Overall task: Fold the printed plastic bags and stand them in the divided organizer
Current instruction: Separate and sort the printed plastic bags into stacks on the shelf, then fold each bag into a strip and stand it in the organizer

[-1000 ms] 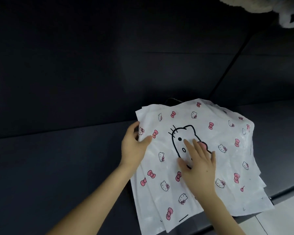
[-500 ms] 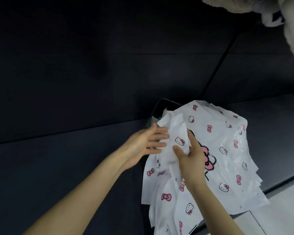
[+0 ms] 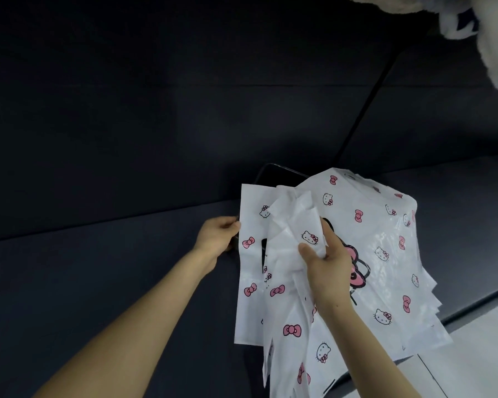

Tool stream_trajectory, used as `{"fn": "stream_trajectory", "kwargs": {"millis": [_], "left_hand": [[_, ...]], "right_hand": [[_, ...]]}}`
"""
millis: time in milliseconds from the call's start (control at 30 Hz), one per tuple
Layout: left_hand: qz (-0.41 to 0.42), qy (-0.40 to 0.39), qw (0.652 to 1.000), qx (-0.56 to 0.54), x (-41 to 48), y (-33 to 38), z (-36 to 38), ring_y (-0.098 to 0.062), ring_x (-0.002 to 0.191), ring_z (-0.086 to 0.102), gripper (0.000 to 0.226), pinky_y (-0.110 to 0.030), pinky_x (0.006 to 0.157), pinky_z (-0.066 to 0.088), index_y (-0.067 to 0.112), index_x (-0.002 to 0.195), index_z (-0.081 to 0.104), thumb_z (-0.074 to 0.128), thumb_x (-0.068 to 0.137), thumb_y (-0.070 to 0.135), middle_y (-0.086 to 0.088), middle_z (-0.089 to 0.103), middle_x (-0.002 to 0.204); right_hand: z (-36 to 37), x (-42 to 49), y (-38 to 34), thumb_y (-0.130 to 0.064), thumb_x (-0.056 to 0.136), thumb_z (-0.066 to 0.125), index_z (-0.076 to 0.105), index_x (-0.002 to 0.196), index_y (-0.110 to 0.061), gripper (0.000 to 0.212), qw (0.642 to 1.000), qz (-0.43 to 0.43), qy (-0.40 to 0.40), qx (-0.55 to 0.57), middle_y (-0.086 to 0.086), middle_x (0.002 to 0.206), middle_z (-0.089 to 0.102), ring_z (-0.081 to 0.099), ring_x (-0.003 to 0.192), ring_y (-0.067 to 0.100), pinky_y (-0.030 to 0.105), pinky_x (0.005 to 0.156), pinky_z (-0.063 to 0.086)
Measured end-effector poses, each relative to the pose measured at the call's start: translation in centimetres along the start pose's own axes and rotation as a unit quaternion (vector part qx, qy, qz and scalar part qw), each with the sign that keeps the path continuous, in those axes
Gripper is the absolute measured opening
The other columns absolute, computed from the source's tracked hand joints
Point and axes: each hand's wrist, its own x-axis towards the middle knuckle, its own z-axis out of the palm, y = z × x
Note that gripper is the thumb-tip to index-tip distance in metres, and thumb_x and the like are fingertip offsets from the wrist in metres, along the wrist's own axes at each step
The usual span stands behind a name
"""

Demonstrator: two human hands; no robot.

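My left grip (image 3: 217,235) pinches the 9 o'clock edge of a white bag (image 3: 252,294) with pink bows. My right grip (image 3: 327,264) is closed round the bunched-up middle of the same bag. The bag is held up off the dark bench (image 3: 98,282). At 3 o'clock from it lies the pile of bags (image 3: 385,254). A dark box (image 3: 279,176) peeks out at 12 o'clock.
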Motion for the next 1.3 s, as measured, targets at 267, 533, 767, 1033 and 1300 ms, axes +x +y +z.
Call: {"fn": "stream_trajectory", "kwargs": {"millis": [267,533,767,1033,1300], "left_hand": [[0.077,0.014,0.987,0.143,-0.5,-0.3,-0.6,-0.024,0.085,0.065,0.019,-0.042,0.079,0.057,0.008,0.097,0.07,0.051,0.097,0.007,-0.007,0.069,0.089],[0.13,0.113,0.967,0.189,-2.5,-1.6,-5.8,-0.034,0.091,0.067,0.021,-0.049,0.082,0.055,-0.003,0.101,0.068,0.051,0.097,0.007,-0.018,0.07,0.097],[0.131,0.174,0.955,0.202,-7.6,-2.2,-11.6,-0.037,0.084,0.066,0.029,-0.051,0.076,0.057,0.025,0.073,0.058,0.052,0.097,0.01,-0.011,0.065,0.08],[0.047,0.25,0.961,0.108,-10.2,-4.4,-16.5,-0.008,0.077,0.06,0.023,-0.018,0.061,0.056,0.001,0.117,0.061,0.051,0.098,0.009,0.004,0.061,0.087],[-0.023,0.256,0.962,0.092,-11.6,-6.8,-18.7,-0.018,0.083,0.059,0.02,-0.035,0.074,0.054,0.0,0.115,0.059,0.05,0.098,0.005,-0.013,0.062,0.103]], "right_hand": [[-0.3,0.2,0.3,-0.019,0.085,0.058,0.044,0.136,-0.046,0.059,1.0,0.006,0.027,-0.01,-0.016,0.107,0.053,0.051,0.082,0.002,0.043,0.094,0.051],[-0.4,0.5,-0.1,-0.013,0.09,0.06,0.047,0.139,-0.035,0.055,0.998,-0.021,0.042,-0.04,-0.011,0.131,0.06,0.065,0.077,0.022,0.016,0.065,0.048],[0.2,-0.3,-1.0,-0.012,0.091,0.057,0.047,0.139,-0.035,0.055,0.996,-0.031,0.061,-0.06,0.004,0.117,0.066,0.065,0.086,0.027,0.022,0.07,0.048],[1.5,-3.3,-3.0,-0.026,0.091,0.056,0.036,0.145,-0.036,0.059,0.994,-0.058,0.03,-0.089,-0.011,0.111,0.066,0.06,0.078,0.016,0.018,0.075,0.046],[3.6,-7.8,-4.6,-0.075,0.086,0.028,0.032,0.135,-0.056,0.053,0.964,-0.053,-0.259,-0.025,-0.021,0.149,0.032,0.008,0.126,-0.023,0.033,0.12,-0.003]]}}
